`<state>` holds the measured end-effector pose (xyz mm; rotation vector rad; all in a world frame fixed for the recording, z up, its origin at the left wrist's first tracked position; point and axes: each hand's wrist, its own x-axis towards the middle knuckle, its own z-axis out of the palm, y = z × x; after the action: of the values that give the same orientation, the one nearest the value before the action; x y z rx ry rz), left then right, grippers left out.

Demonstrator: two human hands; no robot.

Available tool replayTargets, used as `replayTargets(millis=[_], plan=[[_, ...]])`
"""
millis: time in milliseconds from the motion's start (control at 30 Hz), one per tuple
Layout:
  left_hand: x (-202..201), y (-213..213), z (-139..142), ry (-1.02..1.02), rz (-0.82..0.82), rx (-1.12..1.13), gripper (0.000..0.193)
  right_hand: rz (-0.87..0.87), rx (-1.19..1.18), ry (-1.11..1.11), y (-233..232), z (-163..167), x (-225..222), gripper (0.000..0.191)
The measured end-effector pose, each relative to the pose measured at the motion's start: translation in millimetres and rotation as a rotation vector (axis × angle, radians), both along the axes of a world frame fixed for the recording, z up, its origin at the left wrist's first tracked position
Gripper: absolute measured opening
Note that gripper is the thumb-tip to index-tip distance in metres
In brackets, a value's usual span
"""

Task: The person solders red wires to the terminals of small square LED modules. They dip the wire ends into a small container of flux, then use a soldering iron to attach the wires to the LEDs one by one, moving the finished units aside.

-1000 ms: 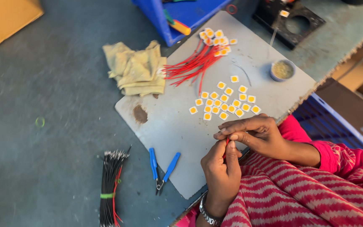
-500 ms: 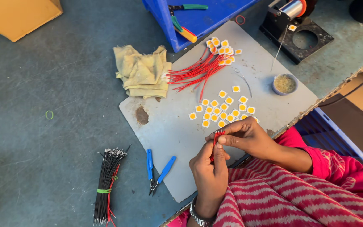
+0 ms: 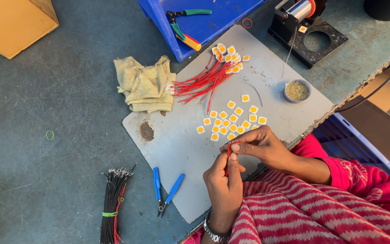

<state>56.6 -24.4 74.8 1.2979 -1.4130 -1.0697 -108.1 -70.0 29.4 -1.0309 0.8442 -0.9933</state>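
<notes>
My left hand [image 3: 224,183], with a watch at the wrist, and my right hand [image 3: 260,145] meet over the near edge of a grey board [image 3: 177,144]. Between their fingertips they pinch a short bundle of thin red wires [image 3: 228,156], its stripped ends pointing up. Just beyond my right hand lie several small square yellow chips with white rims [image 3: 231,119]. Farther back, a fan of red wires [image 3: 201,81] lies joined to more such chips [image 3: 229,52].
Blue-handled pliers [image 3: 164,192] rest on the board's near left corner. A tied bundle of black wires [image 3: 113,203] lies on the table, left of them. A crumpled cloth [image 3: 145,83], a small bowl [image 3: 297,91], a solder reel stand [image 3: 305,27], a blue tray with cutters [image 3: 195,18] and a cardboard box [image 3: 14,22] are also here.
My hands stay together on the red wires, my fingers shifting slightly along them. Nothing on the board has moved.
</notes>
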Motion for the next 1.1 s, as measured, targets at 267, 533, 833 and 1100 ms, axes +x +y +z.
replayTargets(millis=[267, 533, 833, 1100], plan=[[1.3, 4.2, -3.4, 0.0, -0.012, -0.032, 0.025, -0.041, -0.069, 0.04, 1.6, 5.2, 1.9, 0.032], [-0.2, 8.2, -4.9, 0.012, 0.001, -0.071, 0.026, -0.089, -0.233, 0.139, 13.2, 3.5, 3.9, 0.034], [-5.5, 8.4, -10.7, -0.03, 0.008, -0.04, 0.022, -0.157, -0.227, 0.06, 20.0, -10.5, 1.2, 0.025], [-4.6, 12.2, -20.0, -0.082, 0.023, -0.173, 0.019, -0.103, -0.196, -0.159, 27.4, 5.6, 5.6, 0.02]])
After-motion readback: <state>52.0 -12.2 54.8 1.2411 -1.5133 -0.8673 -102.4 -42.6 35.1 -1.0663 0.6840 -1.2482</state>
